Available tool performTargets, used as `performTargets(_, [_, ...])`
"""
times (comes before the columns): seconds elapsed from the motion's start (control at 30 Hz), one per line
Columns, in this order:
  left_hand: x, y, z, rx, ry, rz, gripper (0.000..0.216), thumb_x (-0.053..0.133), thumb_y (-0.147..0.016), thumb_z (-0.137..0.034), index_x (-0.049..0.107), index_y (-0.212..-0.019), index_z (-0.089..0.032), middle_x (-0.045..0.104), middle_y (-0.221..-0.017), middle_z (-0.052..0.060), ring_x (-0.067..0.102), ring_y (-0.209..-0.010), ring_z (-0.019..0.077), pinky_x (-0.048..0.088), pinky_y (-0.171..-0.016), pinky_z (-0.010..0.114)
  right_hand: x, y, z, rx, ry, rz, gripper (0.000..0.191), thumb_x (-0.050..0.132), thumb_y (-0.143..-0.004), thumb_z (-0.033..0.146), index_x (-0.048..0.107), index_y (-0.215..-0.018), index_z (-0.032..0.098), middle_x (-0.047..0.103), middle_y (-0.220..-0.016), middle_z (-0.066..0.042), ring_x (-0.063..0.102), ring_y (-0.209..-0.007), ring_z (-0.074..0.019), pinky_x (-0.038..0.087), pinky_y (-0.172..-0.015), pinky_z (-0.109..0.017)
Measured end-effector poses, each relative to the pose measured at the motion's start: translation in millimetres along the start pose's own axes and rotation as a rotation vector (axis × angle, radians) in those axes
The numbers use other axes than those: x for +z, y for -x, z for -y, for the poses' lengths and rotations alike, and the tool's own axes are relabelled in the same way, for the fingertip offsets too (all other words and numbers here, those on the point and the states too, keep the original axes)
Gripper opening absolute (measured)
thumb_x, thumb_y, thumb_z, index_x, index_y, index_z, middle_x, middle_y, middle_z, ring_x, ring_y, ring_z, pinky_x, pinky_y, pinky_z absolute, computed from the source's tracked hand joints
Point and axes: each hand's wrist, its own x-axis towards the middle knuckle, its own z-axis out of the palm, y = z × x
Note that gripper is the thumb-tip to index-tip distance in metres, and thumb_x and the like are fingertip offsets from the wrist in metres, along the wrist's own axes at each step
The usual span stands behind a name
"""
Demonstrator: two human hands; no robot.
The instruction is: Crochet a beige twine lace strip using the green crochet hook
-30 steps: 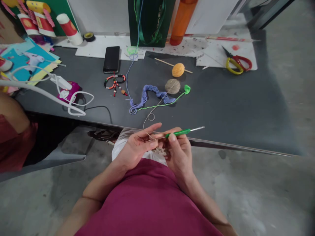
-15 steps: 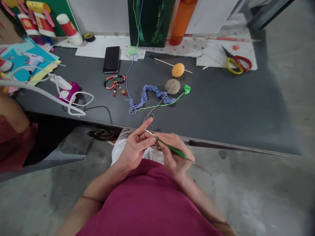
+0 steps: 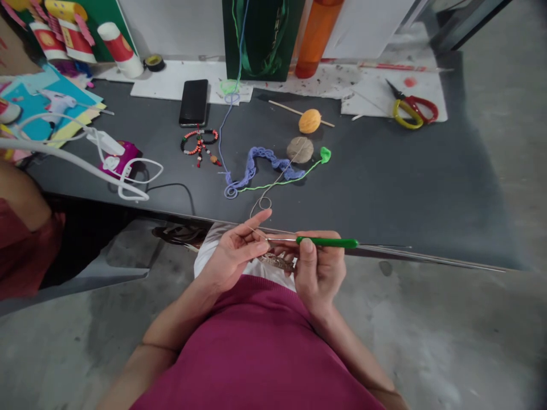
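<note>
Both hands grip: my right hand [image 3: 319, 273] pinches the green crochet hook [image 3: 327, 242], and my left hand [image 3: 233, 253] tensions the beige thread [image 3: 256, 212] above the small crochet piece [image 3: 276, 262] at my chest; slack could slip the stitch off the hook.

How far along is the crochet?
Done: the blue strip on the table looks finished. In hand: the right hand holds the green hook, and the left hand carries thread beside a short beige piece. Left: the beige ball looks largely unused.
</note>
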Motion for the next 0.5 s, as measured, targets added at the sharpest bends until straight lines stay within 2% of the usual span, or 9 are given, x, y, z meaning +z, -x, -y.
performTargets(0.17, [0.0, 0.6, -1.7, -0.014, -0.012, 0.046, 0.047, 0.095, -0.070, -0.020, 0.085, -0.116, -0.027, 0.067, -0.072, -0.004, 0.059, -0.069, 0.0095, 0.048, -0.076, 0.027, -2.1, -2.9, -5.5, 0.228, -0.248, 0.084, 0.011, 0.059, -0.106, 0.040, 0.061, -0.101, 0.030, 0.073, -0.066, 0.005, 0.067, -0.047, -0.0156, 0.051, -0.041, -0.025])
performTargets(0.3, [3.3, 0.8, -0.7, -0.040, -0.022, 0.096, 0.047, 0.096, -0.070, -0.025, 0.085, -0.116, -0.027, 0.073, -0.076, -0.001, 0.064, -0.073, 0.0135, 0.051, -0.081, 0.033, -2.9, -7.3, -9.1, 0.437, -0.361, 0.162, 0.022, 0.061, -0.103, 0.049, 0.064, -0.098, 0.028, 0.067, -0.056, 0.006, 0.062, -0.041, -0.0153, 0.039, -0.032, -0.023])
performTargets(0.33, [4.0, 0.8, 0.2, -0.034, -0.033, 0.090, 0.048, 0.096, -0.070, -0.025, 0.085, -0.117, -0.027, 0.075, -0.079, 0.000, 0.065, -0.074, 0.0137, 0.052, -0.081, 0.033, -2.2, -7.3, -9.3, 0.442, -0.375, 0.173, 0.022, 0.064, -0.102, 0.048, 0.066, -0.097, 0.027, 0.068, -0.058, 0.005, 0.062, -0.042, -0.0146, 0.039, -0.032, -0.022])
performTargets(0.4, [5.2, 1.2, 2.6, 0.007, -0.065, 0.050, 0.052, 0.096, -0.070, -0.025, 0.083, -0.120, -0.028, 0.077, -0.085, 0.001, 0.066, -0.076, 0.0132, 0.053, -0.082, 0.032, -0.3, -6.4, -9.0, 0.360, -0.358, 0.175, 0.019, 0.069, -0.099, 0.044, 0.069, -0.094, 0.026, 0.076, -0.070, 0.003, 0.068, -0.051, -0.0146, 0.050, -0.040, -0.023])
performTargets(0.5, [7.7, 3.2, 6.4, 0.126, -0.134, -0.034, 0.060, 0.095, -0.072, -0.025, 0.078, -0.130, -0.030, 0.076, -0.085, -0.002, 0.064, -0.077, 0.0115, 0.053, -0.080, 0.028, 1.8, -4.6, -8.0, 0.092, -0.190, 0.134, 0.007, 0.069, -0.100, 0.029, 0.075, -0.099, 0.027, 0.083, -0.091, -0.002, 0.080, -0.080, -0.0188, 0.066, -0.067, -0.032])
